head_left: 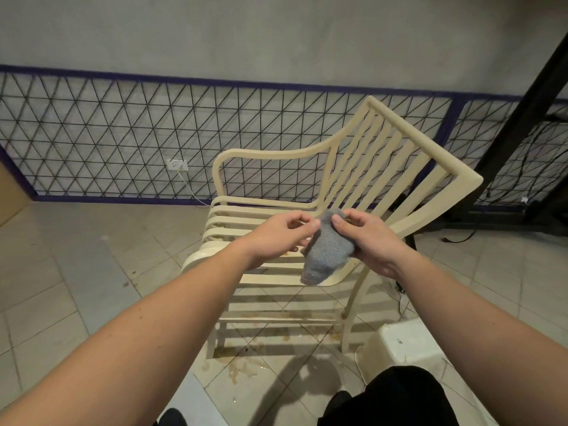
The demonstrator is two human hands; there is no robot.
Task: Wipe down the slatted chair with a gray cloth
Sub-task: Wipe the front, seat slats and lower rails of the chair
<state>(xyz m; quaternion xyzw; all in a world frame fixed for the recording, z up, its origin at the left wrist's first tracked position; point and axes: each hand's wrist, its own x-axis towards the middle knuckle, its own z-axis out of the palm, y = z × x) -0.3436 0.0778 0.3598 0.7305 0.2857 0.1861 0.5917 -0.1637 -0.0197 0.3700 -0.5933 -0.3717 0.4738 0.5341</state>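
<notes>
A cream slatted chair (384, 155) stands on the tiled floor, its seat facing left and its backrest to the right. Above the seat, a bunched gray cloth (325, 253) hangs between my hands. My right hand (365, 238) grips the cloth's right side, thumb on top. My left hand (276, 235) pinches the cloth's upper left edge with thumb and fingertips. Both hands hover just over the seat slats, and I cannot tell if the cloth touches them.
A wall with black wire mesh and a purple border runs behind the chair. A white outlet (176, 165) with a cord sits low on it. A black metal post (522, 118) stands right. A white box (402, 345) sits near my legs. Brown stains (242, 368) mark the floor.
</notes>
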